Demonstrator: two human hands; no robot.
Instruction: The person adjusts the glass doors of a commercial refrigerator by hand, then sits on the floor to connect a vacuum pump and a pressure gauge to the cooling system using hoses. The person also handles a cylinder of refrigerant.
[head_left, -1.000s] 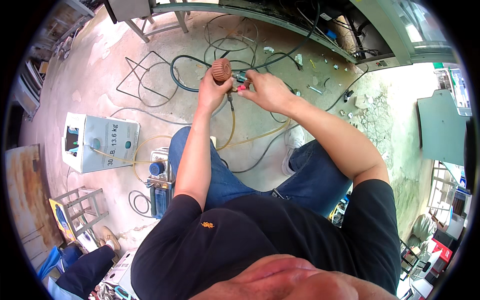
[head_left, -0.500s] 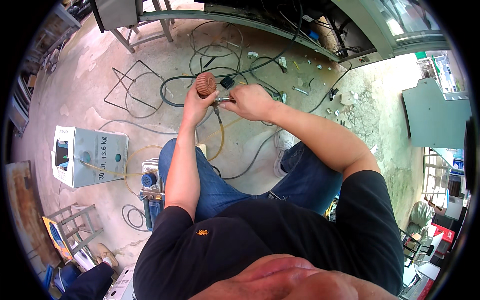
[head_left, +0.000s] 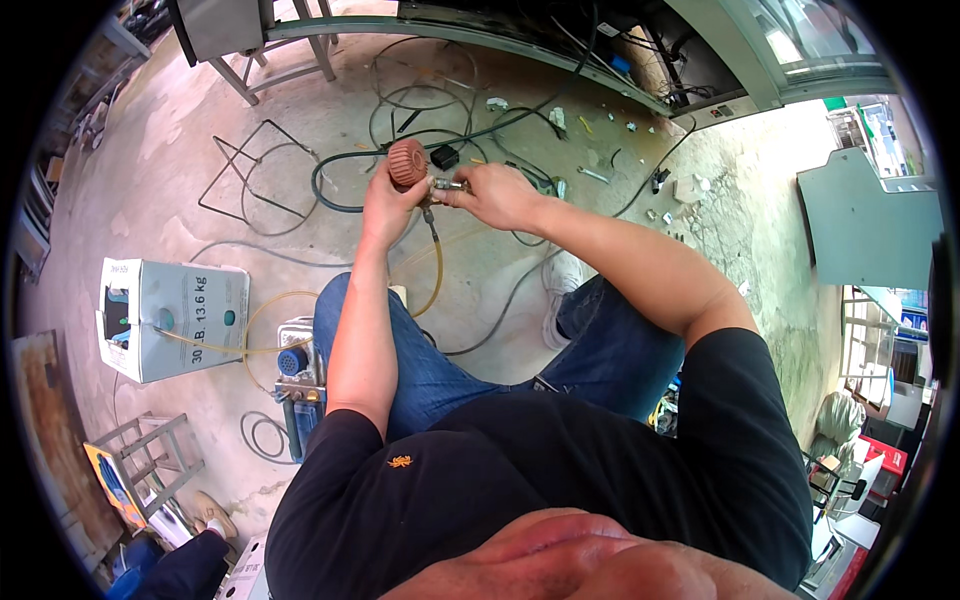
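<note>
Littered concrete floor [head_left: 180, 200] beneath yellow hose [head_left: 440, 262]

Brick-red round ribbed gauge casing [head_left: 407, 163] – matt, rubbery-looking; silver cylindrical fitting [head_left: 449, 185] – shiny smooth metal; slim amber hose [head_left: 438, 265] – smooth, slightly glossy, looks plastic. White rectangular carton [head_left: 205, 320] is smooth paperboard, grey four-legged stool [head_left: 172, 445] dull metal, pale grey floor [head_left: 200, 120] rough, patchy, concrete-like. Black short-sleeved shirt [head_left: 560, 470] is matt smooth cloth, blue jeans [head_left: 625, 350] faded denim, blotchy brown panel [head_left: 60, 440] worn and rusty-looking.
</note>
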